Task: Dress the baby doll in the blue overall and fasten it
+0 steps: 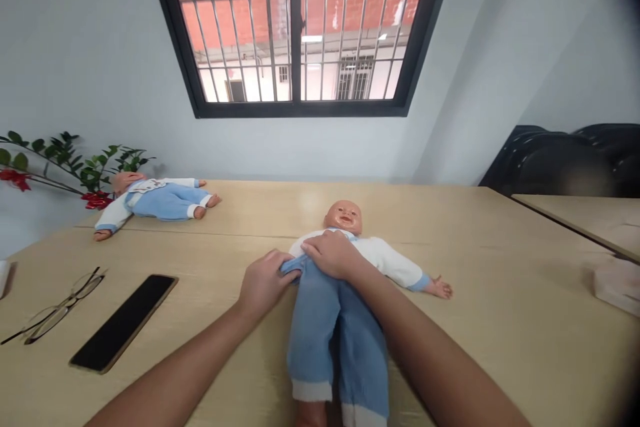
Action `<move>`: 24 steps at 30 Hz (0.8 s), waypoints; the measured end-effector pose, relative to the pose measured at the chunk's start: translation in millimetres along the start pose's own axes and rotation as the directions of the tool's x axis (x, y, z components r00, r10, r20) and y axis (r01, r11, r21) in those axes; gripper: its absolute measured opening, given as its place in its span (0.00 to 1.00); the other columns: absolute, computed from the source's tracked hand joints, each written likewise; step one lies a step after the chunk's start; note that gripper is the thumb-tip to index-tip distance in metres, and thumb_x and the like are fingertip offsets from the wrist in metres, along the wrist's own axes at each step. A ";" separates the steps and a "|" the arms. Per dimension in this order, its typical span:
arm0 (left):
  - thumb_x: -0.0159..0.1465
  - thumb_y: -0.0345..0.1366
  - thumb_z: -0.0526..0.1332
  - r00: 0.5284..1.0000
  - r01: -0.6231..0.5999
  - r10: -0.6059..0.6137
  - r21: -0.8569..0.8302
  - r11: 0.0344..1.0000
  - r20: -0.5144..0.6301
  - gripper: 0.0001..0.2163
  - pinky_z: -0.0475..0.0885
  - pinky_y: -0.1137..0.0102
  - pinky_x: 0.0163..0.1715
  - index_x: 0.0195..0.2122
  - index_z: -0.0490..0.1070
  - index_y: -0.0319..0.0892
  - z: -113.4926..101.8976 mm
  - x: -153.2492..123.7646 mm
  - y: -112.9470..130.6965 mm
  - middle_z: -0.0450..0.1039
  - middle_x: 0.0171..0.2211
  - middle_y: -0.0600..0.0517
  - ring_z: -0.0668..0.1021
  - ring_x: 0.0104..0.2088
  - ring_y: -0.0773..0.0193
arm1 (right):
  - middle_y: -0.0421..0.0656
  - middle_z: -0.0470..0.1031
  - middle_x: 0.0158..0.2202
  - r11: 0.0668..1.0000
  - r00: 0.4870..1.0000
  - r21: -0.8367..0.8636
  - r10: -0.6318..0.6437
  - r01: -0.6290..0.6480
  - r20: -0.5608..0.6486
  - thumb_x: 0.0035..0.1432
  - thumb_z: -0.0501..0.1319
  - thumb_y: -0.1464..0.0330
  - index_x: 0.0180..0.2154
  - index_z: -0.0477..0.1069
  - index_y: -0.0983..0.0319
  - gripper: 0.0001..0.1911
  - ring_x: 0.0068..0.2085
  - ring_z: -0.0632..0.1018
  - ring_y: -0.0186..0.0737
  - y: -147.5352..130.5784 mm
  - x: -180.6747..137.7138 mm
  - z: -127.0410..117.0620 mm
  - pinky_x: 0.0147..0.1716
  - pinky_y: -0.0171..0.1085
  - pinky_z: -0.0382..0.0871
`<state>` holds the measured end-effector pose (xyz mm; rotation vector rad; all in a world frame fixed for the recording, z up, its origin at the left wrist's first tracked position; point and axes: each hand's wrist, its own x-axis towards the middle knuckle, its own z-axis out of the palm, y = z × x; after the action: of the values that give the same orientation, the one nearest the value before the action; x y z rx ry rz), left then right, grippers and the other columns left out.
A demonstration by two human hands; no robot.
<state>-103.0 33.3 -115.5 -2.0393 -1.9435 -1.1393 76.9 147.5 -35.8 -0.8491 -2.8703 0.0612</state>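
Observation:
A baby doll (345, 217) lies on its back on the table, its head toward the window and its legs toward me. It wears a white top (387, 259) with blue cuffs and blue trousers (315, 320) with white hems. At the waist on the left side, my left hand (265, 283) pinches the edge of the trousers. My right hand (333, 253) rests across the doll's belly, its fingers curled at the waistband beside the left hand. The doll's arm on the left is hidden.
Another doll (165, 200) in blue and white lies at the table's far left, near a leafy plant (95, 167). A smartphone (125, 322) and eyeglasses (60, 310) lie at the left. Black chairs (560, 160) stand beyond the right side. A barred window is in the wall ahead.

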 end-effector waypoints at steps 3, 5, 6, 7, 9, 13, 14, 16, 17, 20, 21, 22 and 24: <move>0.68 0.43 0.66 0.990 -0.126 0.132 0.113 0.986 -0.048 0.07 0.69 0.66 0.36 0.41 0.78 0.46 -2.7 -2.5 10.8 0.79 0.31 0.53 0.80 0.33 0.60 | 0.50 0.82 0.44 0.999 0.996 -0.014 0.048 -0.049 -0.081 0.74 0.49 0.56 0.44 0.79 0.62 0.23 0.46 0.78 0.49 -3.0 3.3 6.4 0.46 0.42 0.59; 0.69 0.42 0.63 0.974 -0.212 0.218 0.094 0.973 -0.056 0.07 0.70 0.66 0.35 0.39 0.78 0.46 -1.8 -5.8 18.8 0.80 0.29 0.53 0.80 0.31 0.60 | 0.51 0.81 0.43 0.997 0.989 -0.013 0.069 -0.072 -0.130 0.72 0.53 0.58 0.41 0.78 0.64 0.20 0.45 0.77 0.49 -4.5 4.3 9.8 0.44 0.41 0.59; 0.70 0.41 0.62 0.968 -0.242 0.245 0.059 0.969 -0.048 0.07 0.70 0.66 0.34 0.39 0.78 0.47 -0.5 -7.6 22.3 0.80 0.29 0.54 0.81 0.31 0.61 | 0.51 0.81 0.43 0.997 0.986 -0.004 0.077 -0.079 -0.149 0.72 0.54 0.59 0.40 0.77 0.64 0.19 0.45 0.77 0.48 -4.9 4.4 11.0 0.44 0.41 0.59; 0.70 0.39 0.61 0.966 -0.256 0.256 0.015 0.967 -0.030 0.06 0.70 0.67 0.34 0.40 0.78 0.47 0.9 -9.0 24.7 0.81 0.29 0.54 0.81 0.30 0.62 | 0.51 0.81 0.42 0.996 0.983 0.012 0.084 -0.083 -0.165 0.71 0.55 0.60 0.38 0.77 0.64 0.17 0.44 0.77 0.47 -4.9 4.2 11.8 0.43 0.40 0.59; 0.71 0.38 0.58 0.971 -0.236 0.238 -0.063 0.970 0.011 0.08 0.72 0.67 0.34 0.42 0.77 0.48 3.0 -10.0 25.2 0.81 0.30 0.54 0.81 0.30 0.62 | 0.50 0.80 0.40 0.993 0.979 0.075 0.099 -0.087 -0.177 0.71 0.54 0.61 0.36 0.76 0.64 0.17 0.42 0.77 0.44 -3.4 3.5 12.4 0.40 0.39 0.59; 0.73 0.37 0.54 0.989 -0.143 0.145 -0.115 0.983 0.011 0.11 0.75 0.62 0.45 0.48 0.76 0.47 0.9 -2.9 8.5 0.81 0.41 0.48 0.81 0.42 0.57 | 0.47 0.79 0.36 0.957 0.987 0.285 0.087 -0.045 -0.136 0.74 0.47 0.60 0.33 0.74 0.62 0.23 0.37 0.76 0.41 12.5 1.5 5.7 0.37 0.38 0.60; 0.72 0.37 0.54 0.990 -0.138 0.141 -0.131 0.982 0.013 0.12 0.74 0.60 0.50 0.50 0.75 0.47 -0.1 -0.4 2.6 0.81 0.45 0.46 0.80 0.47 0.55 | 0.47 0.79 0.36 0.941 0.988 0.336 0.083 -0.035 -0.132 0.75 0.45 0.60 0.33 0.73 0.62 0.25 0.37 0.76 0.41 20.7 0.3 1.8 0.37 0.38 0.61; 0.72 0.38 0.54 0.986 -0.144 0.157 -0.181 0.973 0.060 0.14 0.72 0.57 0.57 0.55 0.73 0.47 -0.8 3.1 -8.0 0.78 0.53 0.45 0.77 0.55 0.53 | 0.48 0.79 0.36 0.911 0.981 0.410 0.122 -0.049 -0.152 0.75 0.43 0.58 0.33 0.73 0.62 0.27 0.38 0.76 0.43 41.9 -4.1 -7.3 0.39 0.38 0.63; 0.72 0.39 0.55 0.981 -0.144 0.168 -0.208 0.967 0.099 0.15 0.71 0.57 0.59 0.57 0.72 0.47 -0.3 4.0 -11.9 0.77 0.55 0.44 0.76 0.56 0.53 | 0.48 0.80 0.37 0.898 0.972 0.433 0.165 -0.079 -0.165 0.74 0.43 0.57 0.34 0.74 0.62 0.27 0.39 0.77 0.44 54.4 -7.5 -11.7 0.40 0.39 0.64; 0.72 0.40 0.55 0.966 -0.117 0.170 -0.257 0.959 0.193 0.14 0.71 0.57 0.58 0.56 0.72 0.48 3.5 4.9 -16.2 0.77 0.54 0.45 0.76 0.55 0.53 | 0.49 0.80 0.36 0.868 0.953 0.458 0.276 -0.192 -0.124 0.71 0.48 0.52 0.34 0.75 0.61 0.26 0.39 0.77 0.47 92.8 -21.2 -17.8 0.40 0.41 0.65; 0.71 0.40 0.56 0.964 -0.107 0.165 -0.263 0.959 0.207 0.14 0.71 0.56 0.58 0.55 0.73 0.48 5.0 5.8 -15.4 0.77 0.53 0.45 0.77 0.54 0.53 | 0.48 0.80 0.34 0.859 0.955 0.465 0.284 -0.214 -0.085 0.69 0.51 0.51 0.32 0.75 0.61 0.25 0.38 0.76 0.47 104.1 -26.0 -16.6 0.39 0.41 0.65; 0.71 0.40 0.56 0.964 -0.096 0.157 -0.269 0.958 0.213 0.13 0.71 0.56 0.57 0.54 0.74 0.48 6.1 7.4 -13.6 0.78 0.52 0.45 0.77 0.54 0.53 | 0.47 0.79 0.33 0.846 0.958 0.482 0.283 -0.226 -0.047 0.67 0.53 0.51 0.31 0.74 0.62 0.24 0.37 0.76 0.46 114.0 -30.4 -13.9 0.37 0.40 0.64; 0.70 0.38 0.56 0.971 -0.065 0.129 -0.293 0.954 0.204 0.13 0.71 0.55 0.57 0.52 0.74 0.48 7.1 14.0 -7.7 0.78 0.51 0.46 0.77 0.54 0.52 | 0.45 0.78 0.32 0.800 0.960 0.552 0.280 -0.234 0.001 0.63 0.57 0.51 0.31 0.73 0.63 0.22 0.36 0.75 0.44 129.2 -37.4 -5.4 0.36 0.39 0.64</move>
<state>-108.2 50.0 -115.8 -2.4782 -1.8320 -1.2838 178.3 235.5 -45.7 -1.0624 -2.4196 0.8194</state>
